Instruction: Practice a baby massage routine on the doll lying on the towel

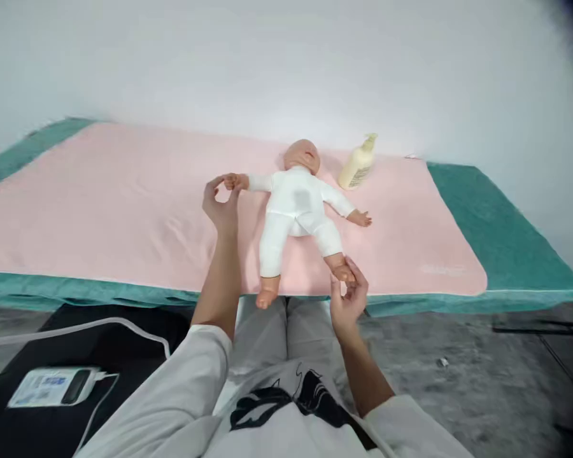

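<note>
Diagonally, the baby doll spans the two grips: it lies on its back, as far as can be judged, on the pink mat, to the right of the left hand and mostly beyond the right hand. Long axis runs away from the person, head far, feet near; the torso sits between the grips, touched by neither. Left hand is nearer the outstretched arm on its side, right hand nearer the leg on its own side, so the two holds fall at opposite corners of the body. Left grip: thumb and fingers closed in a loose ring, pinching the doll's hand at the tips. Right grip: thumb to one side, fingers to the other, grasping the doll's foot; pressure cannot be told. Unheld: the other foot, left of the right hand at the mat's near edge, and the other arm, beyond the right hand. Pump bottle lies farther beyond the right hand, near the doll's head, untouched.
</note>
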